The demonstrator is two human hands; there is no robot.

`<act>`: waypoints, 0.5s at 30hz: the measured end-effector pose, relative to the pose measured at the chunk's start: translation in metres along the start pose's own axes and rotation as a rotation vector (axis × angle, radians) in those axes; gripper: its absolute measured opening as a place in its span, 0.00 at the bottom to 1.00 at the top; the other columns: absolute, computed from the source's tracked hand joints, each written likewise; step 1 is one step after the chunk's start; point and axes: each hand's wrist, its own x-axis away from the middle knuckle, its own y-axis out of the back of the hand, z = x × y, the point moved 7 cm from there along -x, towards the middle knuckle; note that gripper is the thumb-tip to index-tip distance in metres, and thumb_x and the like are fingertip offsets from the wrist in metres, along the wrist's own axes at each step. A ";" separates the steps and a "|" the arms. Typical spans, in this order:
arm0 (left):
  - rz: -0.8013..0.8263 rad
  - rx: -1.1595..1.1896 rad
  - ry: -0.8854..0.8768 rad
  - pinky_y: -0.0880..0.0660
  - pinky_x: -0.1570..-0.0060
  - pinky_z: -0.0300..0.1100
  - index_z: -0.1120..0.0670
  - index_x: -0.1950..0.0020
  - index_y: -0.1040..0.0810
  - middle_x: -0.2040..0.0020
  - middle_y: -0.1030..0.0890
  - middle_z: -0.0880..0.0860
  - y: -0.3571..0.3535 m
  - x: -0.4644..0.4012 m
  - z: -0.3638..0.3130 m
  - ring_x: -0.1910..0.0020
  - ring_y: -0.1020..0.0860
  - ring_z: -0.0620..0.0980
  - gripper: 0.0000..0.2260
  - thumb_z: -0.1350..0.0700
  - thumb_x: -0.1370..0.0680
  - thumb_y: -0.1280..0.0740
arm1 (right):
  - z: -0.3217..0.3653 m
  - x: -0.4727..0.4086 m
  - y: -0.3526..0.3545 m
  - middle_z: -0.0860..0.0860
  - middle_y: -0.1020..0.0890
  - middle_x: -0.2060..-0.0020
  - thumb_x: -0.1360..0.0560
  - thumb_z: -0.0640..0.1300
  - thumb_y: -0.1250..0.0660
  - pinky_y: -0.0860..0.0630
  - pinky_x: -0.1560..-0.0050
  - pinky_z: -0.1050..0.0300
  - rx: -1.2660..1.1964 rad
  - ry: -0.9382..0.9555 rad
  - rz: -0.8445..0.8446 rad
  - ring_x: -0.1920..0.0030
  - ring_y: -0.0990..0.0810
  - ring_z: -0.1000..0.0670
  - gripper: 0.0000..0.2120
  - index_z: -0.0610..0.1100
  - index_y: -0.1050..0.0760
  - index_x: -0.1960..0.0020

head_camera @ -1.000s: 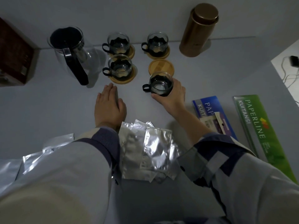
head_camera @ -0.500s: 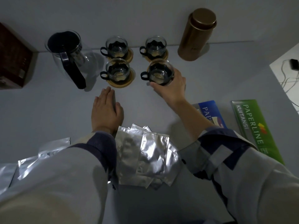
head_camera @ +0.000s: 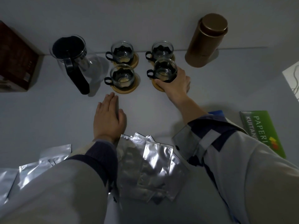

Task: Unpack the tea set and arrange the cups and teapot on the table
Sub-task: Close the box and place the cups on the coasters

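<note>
Near the wall, several glass cups with black holders stand on round wooden coasters in two rows. My right hand point(head_camera: 175, 85) grips the front right cup point(head_camera: 164, 70) over its coaster point(head_camera: 157, 86). The front left cup point(head_camera: 122, 76), back left cup point(head_camera: 122, 51) and back right cup point(head_camera: 162, 50) stand untouched. A glass teapot point(head_camera: 71, 54) with a black handle stands left of the cups. My left hand point(head_camera: 109, 118) lies flat on the white table point(head_camera: 48, 110), fingers straight, just in front of the front left cup.
A bronze canister point(head_camera: 206, 40) stands right of the cups. A dark brown box point(head_camera: 15, 62) sits at the far left. Silver foil pouches point(head_camera: 150, 167) lie in front of me and more point(head_camera: 32, 165) at the left. A green booklet point(head_camera: 263, 135) lies at the right.
My right hand carried the fourth cup away from me, from the bare table onto the front right coaster. My left hand stayed flat on the table.
</note>
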 end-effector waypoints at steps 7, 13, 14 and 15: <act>0.005 -0.001 0.010 0.51 0.24 0.46 0.56 0.25 0.38 0.24 0.38 0.53 0.001 0.000 0.001 0.24 0.42 0.49 0.26 0.50 0.22 0.49 | -0.005 -0.003 -0.005 0.50 0.31 0.34 0.38 0.58 0.24 0.36 0.31 0.46 0.040 0.025 -0.035 0.32 0.37 0.45 0.41 0.47 0.36 0.30; 0.006 0.013 0.013 0.51 0.24 0.47 0.55 0.25 0.38 0.24 0.38 0.53 0.000 0.000 0.000 0.24 0.42 0.50 0.25 0.50 0.22 0.48 | -0.009 0.000 -0.006 0.48 0.36 0.29 0.38 0.58 0.24 0.41 0.27 0.43 0.041 0.031 0.032 0.28 0.41 0.44 0.50 0.45 0.45 0.25; 0.006 0.014 0.015 0.51 0.24 0.46 0.55 0.25 0.38 0.23 0.38 0.53 0.000 0.000 0.001 0.24 0.42 0.50 0.26 0.50 0.22 0.48 | -0.010 0.000 -0.007 0.47 0.37 0.28 0.38 0.58 0.24 0.42 0.27 0.42 0.056 0.029 0.059 0.27 0.42 0.43 0.52 0.45 0.47 0.24; 0.005 0.015 0.016 0.51 0.24 0.46 0.55 0.25 0.38 0.23 0.38 0.53 0.000 0.000 0.001 0.24 0.42 0.50 0.26 0.50 0.22 0.48 | -0.011 0.000 -0.008 0.46 0.37 0.29 0.38 0.57 0.23 0.41 0.27 0.42 0.064 0.028 0.078 0.27 0.42 0.43 0.52 0.45 0.48 0.24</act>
